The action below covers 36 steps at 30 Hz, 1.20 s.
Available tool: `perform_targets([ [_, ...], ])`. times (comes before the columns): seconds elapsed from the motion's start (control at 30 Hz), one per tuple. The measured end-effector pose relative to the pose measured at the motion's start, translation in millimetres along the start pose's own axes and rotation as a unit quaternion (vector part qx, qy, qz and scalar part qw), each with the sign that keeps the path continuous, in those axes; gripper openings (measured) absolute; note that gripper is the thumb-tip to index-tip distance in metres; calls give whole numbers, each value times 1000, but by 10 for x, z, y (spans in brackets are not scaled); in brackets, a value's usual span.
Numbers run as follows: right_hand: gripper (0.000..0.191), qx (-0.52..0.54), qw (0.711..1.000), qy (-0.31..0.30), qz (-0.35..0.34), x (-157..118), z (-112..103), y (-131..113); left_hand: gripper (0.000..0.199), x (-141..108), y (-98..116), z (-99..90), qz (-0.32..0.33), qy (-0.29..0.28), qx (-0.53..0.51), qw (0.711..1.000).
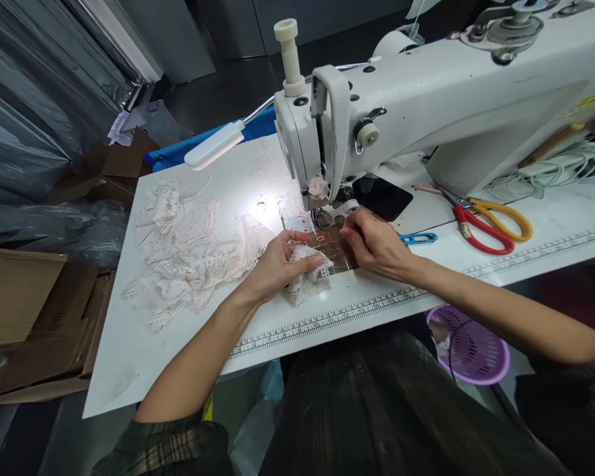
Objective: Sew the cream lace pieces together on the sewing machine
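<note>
Gathered white lace (pixel 307 289) is pinched between the thumb and fingers of my left hand (pixel 272 266), just in front of the sewing machine's needle area. My right hand (pixel 377 248) is closed, its thumb and fingertips together above the brown plate (pixel 341 250) on the machine bed. Whatever those fingertips hold is too small to make out. The white sewing machine (pixel 406 106) stands over both hands, its presser foot partly hidden behind its head. A long heap of lace (pixel 188 254) lies on the table left of my left hand.
Right of my hands lie blue thread snips (pixel 418 238), a black phone (pixel 384 198) and red-and-yellow scissors (pixel 483 225). A lit lamp (pixel 215 147) hangs over the table. A ruler strip (pixel 322 323) follows the front edge. Below are a purple basket (pixel 498 360) and cardboard boxes (pixel 22 297).
</note>
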State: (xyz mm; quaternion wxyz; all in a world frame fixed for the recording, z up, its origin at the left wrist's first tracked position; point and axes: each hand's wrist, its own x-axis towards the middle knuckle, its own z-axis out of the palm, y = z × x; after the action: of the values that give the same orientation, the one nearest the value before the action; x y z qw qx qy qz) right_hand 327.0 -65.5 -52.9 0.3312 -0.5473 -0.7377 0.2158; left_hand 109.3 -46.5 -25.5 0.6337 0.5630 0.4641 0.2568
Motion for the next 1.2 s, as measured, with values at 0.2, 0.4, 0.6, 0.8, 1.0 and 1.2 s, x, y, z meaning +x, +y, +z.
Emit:
perform_targets([
  [0.2,40,229,958,-171,33,10,-58,-53,38,48,-39,32,39,-7,40,998],
  [0.4,24,254,946,-191,70,119,-12,-67,28,56,-17,25,38,1,12,999],
  [0.6,17,189,965,-177,38,123,-2,-120,27,93,-79,30,31,35,-29,999],
  [0.8,11,164,979,-111,40,50,89,-146,27,147,-187,82,38,71,-77,994],
  [1.0,20,235,956,-147,97,74,17,-50,46,137,-202,26,55,6,3,998],
  [1.2,33,312,919,-214,112,119,12,-1,53,130,-206,19,51,-19,-9,998],
])
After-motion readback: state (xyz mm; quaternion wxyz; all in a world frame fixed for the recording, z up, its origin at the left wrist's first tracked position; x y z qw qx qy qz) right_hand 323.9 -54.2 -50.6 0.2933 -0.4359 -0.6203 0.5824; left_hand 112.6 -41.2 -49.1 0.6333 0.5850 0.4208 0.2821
